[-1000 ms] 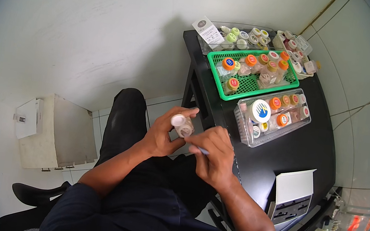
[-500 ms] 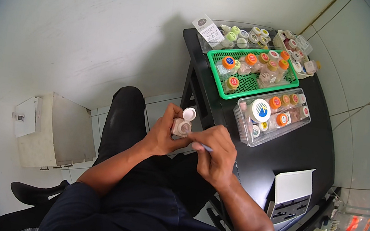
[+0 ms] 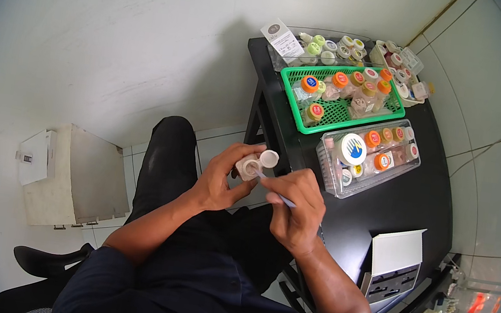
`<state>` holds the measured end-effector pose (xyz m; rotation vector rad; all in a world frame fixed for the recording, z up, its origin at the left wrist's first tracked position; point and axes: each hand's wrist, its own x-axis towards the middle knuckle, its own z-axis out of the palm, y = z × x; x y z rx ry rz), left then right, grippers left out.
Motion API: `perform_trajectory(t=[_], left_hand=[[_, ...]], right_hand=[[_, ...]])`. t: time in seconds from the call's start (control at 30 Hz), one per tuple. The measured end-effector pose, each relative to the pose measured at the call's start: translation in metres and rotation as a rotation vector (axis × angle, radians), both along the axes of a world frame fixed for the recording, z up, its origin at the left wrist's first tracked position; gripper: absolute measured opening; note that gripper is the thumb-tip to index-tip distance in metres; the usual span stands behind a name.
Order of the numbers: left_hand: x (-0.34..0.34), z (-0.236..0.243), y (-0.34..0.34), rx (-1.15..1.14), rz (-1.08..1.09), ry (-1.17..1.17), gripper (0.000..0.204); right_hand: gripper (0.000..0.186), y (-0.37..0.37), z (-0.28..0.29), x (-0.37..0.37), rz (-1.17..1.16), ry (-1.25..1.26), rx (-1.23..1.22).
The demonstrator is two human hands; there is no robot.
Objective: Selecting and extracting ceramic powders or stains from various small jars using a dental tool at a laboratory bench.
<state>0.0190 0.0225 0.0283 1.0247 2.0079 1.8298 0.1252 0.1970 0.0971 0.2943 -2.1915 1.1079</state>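
My left hand (image 3: 215, 182) is wrapped round a small clear jar (image 3: 241, 165) with pinkish contents, held above my lap. The jar's white hinged lid (image 3: 269, 158) is flipped up, and its round mouth faces me. Pinched in my right hand (image 3: 300, 213) is a thin, pale grey-blue stick-like tool (image 3: 286, 200). Its far end reaches the mouth of the jar; the exact shape of the tip is too small to make out. Fingers of my right hand cover the tool's middle.
On the black table (image 3: 350, 225) stand a green basket (image 3: 305, 129) and a clear plastic basket (image 3: 347, 194), both with lidded bottles. Behind are more small jars and a white card (image 3: 282, 40). An opened white case (image 3: 398, 251) lies nearer. A pale cabinet (image 3: 93, 179) stands left.
The jar has turned in my left hand, so its flipped lid now points more to the right. My right hand has shifted slightly right with the tool.
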Motion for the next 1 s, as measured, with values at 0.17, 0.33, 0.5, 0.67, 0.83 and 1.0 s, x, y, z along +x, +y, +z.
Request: perform_trajectory(t=[0.17, 0.33, 0.5, 0.67, 0.83, 1.0], left_hand=[[0.003, -0.003, 0.001, 0.057, -0.049, -0.017, 0.054], [0.002, -0.004, -0.005, -0.011, -0.089, -0.032, 0.047], [0.006, -0.014, -0.001, -0.088, -0.026, -0.019, 0.052], [0.007, -0.025, 0.003, -0.028, 0.02, -0.02, 0.077], [0.004, -0.023, 0.0, 0.016, 0.01, 0.021, 0.069], [0.005, -0.02, 0.005, 0.138, 0.035, 0.038, 0.061]], right_hand=[[0.029, -0.004, 0.002, -0.003, -0.022, 0.015, 0.134], [0.024, -0.001, -0.001, -0.003, 0.025, -0.076, 0.061], [0.019, -0.002, -0.002, -0.002, 0.007, -0.103, 0.071], [0.023, 0.0, 0.0, -0.003, -0.031, -0.077, 0.135], [0.025, -0.001, 0.004, -0.004, -0.028, -0.018, 0.135], [0.024, 0.0, 0.002, -0.003, 0.0, 0.008, 0.181]])
